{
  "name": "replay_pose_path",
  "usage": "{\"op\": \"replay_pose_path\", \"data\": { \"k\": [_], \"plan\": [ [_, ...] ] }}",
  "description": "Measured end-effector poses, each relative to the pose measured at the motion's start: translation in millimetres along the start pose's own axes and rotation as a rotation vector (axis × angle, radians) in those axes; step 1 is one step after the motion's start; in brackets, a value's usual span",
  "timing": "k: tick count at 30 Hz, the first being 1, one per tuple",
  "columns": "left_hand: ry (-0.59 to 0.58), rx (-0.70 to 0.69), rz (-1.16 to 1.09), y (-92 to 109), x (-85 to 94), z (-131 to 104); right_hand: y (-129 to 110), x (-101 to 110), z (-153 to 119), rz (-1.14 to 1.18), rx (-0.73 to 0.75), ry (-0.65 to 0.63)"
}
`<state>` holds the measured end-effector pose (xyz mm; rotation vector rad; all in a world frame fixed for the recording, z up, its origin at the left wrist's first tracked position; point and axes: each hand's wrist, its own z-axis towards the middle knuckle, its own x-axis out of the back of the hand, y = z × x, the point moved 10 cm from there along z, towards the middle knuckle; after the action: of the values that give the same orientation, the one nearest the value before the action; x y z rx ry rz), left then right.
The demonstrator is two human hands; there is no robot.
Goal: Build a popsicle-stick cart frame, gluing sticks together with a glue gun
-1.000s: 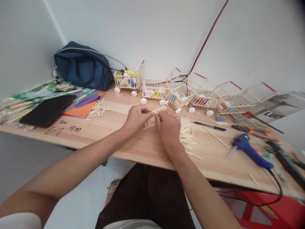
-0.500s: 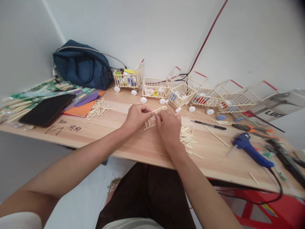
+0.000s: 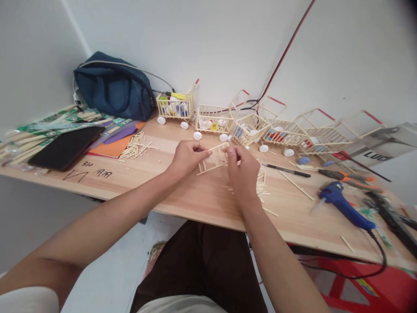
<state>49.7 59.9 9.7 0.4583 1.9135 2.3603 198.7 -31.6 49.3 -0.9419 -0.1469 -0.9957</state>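
Note:
A small ladder-like frame of thin wooden sticks (image 3: 211, 168) is held just above the table between my two hands. My left hand (image 3: 189, 157) pinches its upper left corner between thumb and fingers. At the frame's right end, the thumb and forefinger of my right hand (image 3: 243, 170) close on the upper rail; whether a loose stick is also between them is too small to tell. Short cut sticks (image 3: 262, 189) lie in a pile beside my right hand, partly hidden by it. Another pile of cut sticks (image 3: 135, 147) lies to the left.
Several miniature stick shopping carts (image 3: 215, 119) line the wall. To the right lie a pen (image 3: 286, 170), pliers (image 3: 345, 177) and a blue glue gun (image 3: 347, 206) with its cord. On the left are a phone (image 3: 65, 148), coloured paper (image 3: 112, 148) and a blue bag (image 3: 114, 89).
My right hand has shifted right along the frame, from its middle to its right end, uncovering the crosspieces. My left hand keeps its hold on the left corner.

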Motion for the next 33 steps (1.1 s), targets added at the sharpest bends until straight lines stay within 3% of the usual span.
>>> {"op": "replay_pose_path", "data": {
  "k": [4,8,12,18,25,33],
  "plan": [
    [0.033,0.064,-0.155,-3,4.9,1,33,13,2,0.288,-0.222,0.126],
    [0.091,0.092,-0.278,0,14.2,-1,58,-3,-2,0.522,-0.422,0.095],
    [0.134,0.093,-0.348,2,21.5,-3,63,-18,-5,0.574,-0.488,0.017],
    [0.161,0.085,-0.469,-4,24.6,1,69,-14,-9,0.619,-0.55,0.113],
    [0.123,0.121,-0.608,-8,19.7,3,60,-49,-19,0.849,-0.707,-0.123],
    [0.065,0.202,-0.734,-14,9.7,3,51,-63,-25,0.864,-0.682,-0.278]
  ]
}}
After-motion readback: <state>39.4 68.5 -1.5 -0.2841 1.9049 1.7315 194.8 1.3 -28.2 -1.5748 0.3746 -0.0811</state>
